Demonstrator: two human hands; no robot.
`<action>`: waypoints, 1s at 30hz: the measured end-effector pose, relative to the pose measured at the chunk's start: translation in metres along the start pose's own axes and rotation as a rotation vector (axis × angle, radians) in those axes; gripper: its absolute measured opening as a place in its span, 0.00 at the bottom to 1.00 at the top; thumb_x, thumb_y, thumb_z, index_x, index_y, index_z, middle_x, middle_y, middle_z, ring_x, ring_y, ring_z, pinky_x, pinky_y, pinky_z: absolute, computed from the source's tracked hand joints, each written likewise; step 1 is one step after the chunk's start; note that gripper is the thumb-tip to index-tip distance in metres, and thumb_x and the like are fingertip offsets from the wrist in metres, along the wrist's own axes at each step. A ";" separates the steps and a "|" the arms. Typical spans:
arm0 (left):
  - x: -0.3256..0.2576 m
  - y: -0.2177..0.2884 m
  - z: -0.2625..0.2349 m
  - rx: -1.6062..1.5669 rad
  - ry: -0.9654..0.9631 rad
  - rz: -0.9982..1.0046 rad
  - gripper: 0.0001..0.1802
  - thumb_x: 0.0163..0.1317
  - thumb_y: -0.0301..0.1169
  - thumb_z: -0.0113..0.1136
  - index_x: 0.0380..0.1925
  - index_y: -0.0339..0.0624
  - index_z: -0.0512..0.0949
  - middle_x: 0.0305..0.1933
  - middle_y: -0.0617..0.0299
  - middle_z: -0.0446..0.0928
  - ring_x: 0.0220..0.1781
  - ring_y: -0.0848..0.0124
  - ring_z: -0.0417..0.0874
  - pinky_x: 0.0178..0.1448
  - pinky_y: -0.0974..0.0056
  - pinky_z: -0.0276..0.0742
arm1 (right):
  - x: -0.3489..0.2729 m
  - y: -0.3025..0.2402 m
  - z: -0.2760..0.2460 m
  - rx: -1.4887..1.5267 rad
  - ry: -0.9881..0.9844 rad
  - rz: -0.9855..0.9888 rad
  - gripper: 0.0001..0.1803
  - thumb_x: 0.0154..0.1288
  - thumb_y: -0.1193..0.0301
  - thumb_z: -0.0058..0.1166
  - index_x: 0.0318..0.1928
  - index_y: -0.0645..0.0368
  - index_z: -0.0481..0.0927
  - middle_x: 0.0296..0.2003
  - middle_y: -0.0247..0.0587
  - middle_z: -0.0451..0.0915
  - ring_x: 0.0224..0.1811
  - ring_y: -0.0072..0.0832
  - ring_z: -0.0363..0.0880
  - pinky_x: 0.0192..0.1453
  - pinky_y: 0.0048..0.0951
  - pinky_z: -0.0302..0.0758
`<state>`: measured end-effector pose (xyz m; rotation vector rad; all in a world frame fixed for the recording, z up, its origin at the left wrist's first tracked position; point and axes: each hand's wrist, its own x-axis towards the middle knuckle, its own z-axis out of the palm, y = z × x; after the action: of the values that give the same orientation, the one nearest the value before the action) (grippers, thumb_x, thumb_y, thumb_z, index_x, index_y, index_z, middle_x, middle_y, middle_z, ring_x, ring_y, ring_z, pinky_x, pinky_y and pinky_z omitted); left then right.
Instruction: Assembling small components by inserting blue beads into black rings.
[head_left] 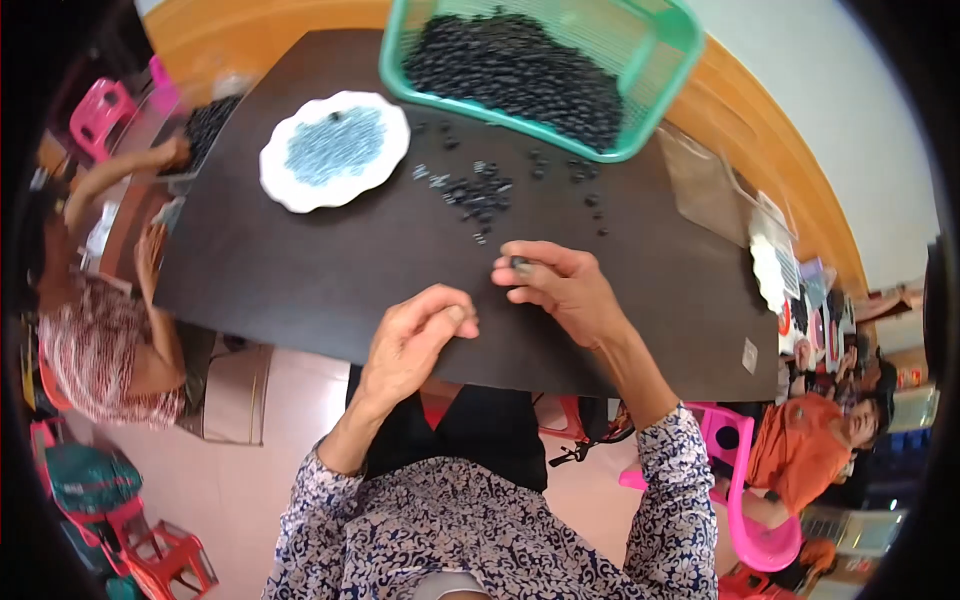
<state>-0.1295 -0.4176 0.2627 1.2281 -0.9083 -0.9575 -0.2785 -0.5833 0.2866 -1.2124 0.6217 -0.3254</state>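
My right hand (560, 285) rests on the dark table (300, 270) and pinches a small dark part (521, 264) between thumb and fingers. My left hand (420, 335) lies just left of it with fingers curled; whether it holds anything is hidden. Ahead of my hands, a scatter of small dark parts (480, 195) lies loose on the table. Beyond them stands a green mesh basket (655, 45) filled with the same dark parts. A white scalloped plate (335, 150) with several grey-blue parts sits to the left of the basket.
Another person (110, 340) in a patterned top works at the table's left end near a tray of dark parts (205, 130). A person in orange (800, 450) sits at the right by a pink chair (745, 480). Clear plastic bags (705, 190) lie at the right.
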 end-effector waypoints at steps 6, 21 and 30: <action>-0.009 -0.005 0.011 0.324 0.052 0.152 0.09 0.67 0.27 0.49 0.32 0.34 0.77 0.29 0.62 0.79 0.31 0.77 0.75 0.38 0.71 0.70 | 0.000 -0.021 -0.037 -0.065 0.182 -0.192 0.13 0.67 0.72 0.55 0.46 0.71 0.80 0.35 0.46 0.84 0.35 0.27 0.84 0.37 0.22 0.81; -0.004 -0.011 0.016 0.409 0.009 0.223 0.05 0.64 0.23 0.53 0.33 0.33 0.76 0.31 0.59 0.79 0.31 0.73 0.79 0.37 0.69 0.73 | 0.000 -0.151 -0.231 -1.115 1.223 -0.262 0.14 0.58 0.62 0.57 0.29 0.60 0.86 0.21 0.37 0.81 0.21 0.21 0.76 0.29 0.27 0.73; -0.004 -0.010 0.010 0.384 -0.019 0.229 0.05 0.62 0.21 0.54 0.37 0.33 0.76 0.32 0.57 0.78 0.34 0.68 0.79 0.39 0.66 0.74 | 0.038 -0.107 -0.162 -1.097 1.066 -0.652 0.13 0.59 0.64 0.57 0.36 0.62 0.85 0.26 0.44 0.84 0.29 0.26 0.81 0.37 0.29 0.75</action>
<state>-0.1414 -0.4186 0.2542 1.3994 -1.2587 -0.6287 -0.3367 -0.7644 0.3417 -2.2961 1.4081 -1.3504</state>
